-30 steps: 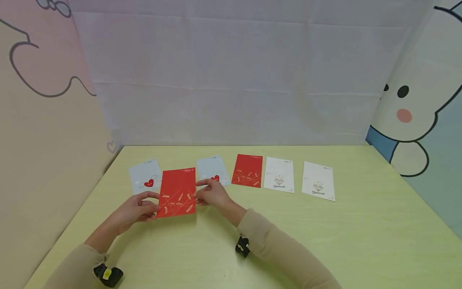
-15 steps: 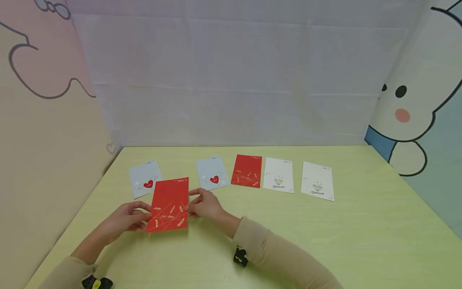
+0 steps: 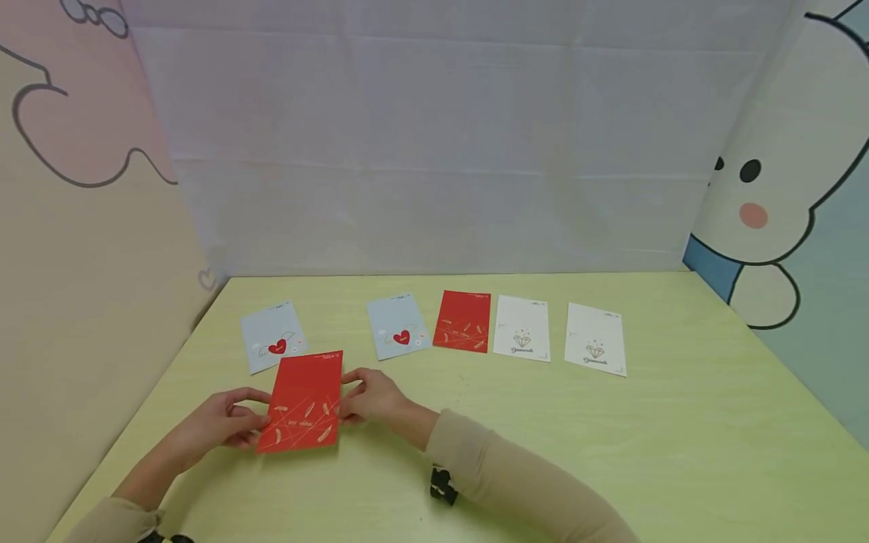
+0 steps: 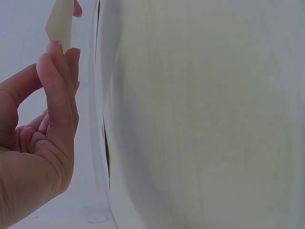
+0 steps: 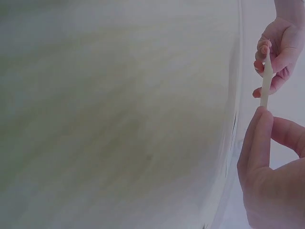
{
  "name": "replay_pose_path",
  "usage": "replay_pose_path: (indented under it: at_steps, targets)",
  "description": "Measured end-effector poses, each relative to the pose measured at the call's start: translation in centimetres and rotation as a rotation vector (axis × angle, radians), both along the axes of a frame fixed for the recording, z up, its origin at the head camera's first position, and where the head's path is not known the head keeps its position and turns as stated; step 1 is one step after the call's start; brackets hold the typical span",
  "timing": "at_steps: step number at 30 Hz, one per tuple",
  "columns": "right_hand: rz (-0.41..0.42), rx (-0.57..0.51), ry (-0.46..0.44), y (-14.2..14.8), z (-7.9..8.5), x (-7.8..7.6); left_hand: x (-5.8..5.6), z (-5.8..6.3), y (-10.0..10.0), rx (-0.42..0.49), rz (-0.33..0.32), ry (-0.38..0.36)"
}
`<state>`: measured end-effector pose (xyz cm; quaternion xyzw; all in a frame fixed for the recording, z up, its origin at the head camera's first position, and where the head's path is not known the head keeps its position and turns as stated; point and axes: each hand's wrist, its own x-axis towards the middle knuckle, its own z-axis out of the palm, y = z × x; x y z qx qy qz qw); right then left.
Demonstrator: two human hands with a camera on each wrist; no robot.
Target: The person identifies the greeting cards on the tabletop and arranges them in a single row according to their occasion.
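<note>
A red card (image 3: 304, 400) with pale feather prints and thin lines is held up over the left part of the table in the head view. My left hand (image 3: 216, 428) pinches its left edge between thumb and fingers. At the opposite edge, my right hand (image 3: 382, 397) pinches it too. The card's plain pale back (image 4: 61, 24) shows edge-on in the left wrist view, beyond the fingertips. In the right wrist view it appears as a thin pale strip (image 5: 267, 86) between both hands. Just behind it lies a light blue card (image 3: 270, 328) with a red heart, its lower corner near the red card's top.
Along the back of the table (image 3: 516, 445) lie another blue heart card (image 3: 397, 328), a second red card (image 3: 463, 323) and two white diamond cards, one (image 3: 521, 332) left of the other (image 3: 594, 343). A white cloth (image 3: 434, 151) hangs behind the table.
Both hands have drawn the red card toward the near side and slightly left. The blue heart cards, partly covered before, show more now. The other cards stay in place.
</note>
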<state>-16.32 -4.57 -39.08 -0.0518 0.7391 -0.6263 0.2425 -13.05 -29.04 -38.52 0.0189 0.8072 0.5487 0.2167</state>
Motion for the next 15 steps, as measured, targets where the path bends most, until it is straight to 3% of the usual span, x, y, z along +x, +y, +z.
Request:
replay_pose_path:
  at_steps: [15]
  targets:
    - [0.09, 0.1, -0.088, -1.7, 0.1, 0.5, 0.3, -1.0, -2.2, 0.063, -0.082, -0.029]
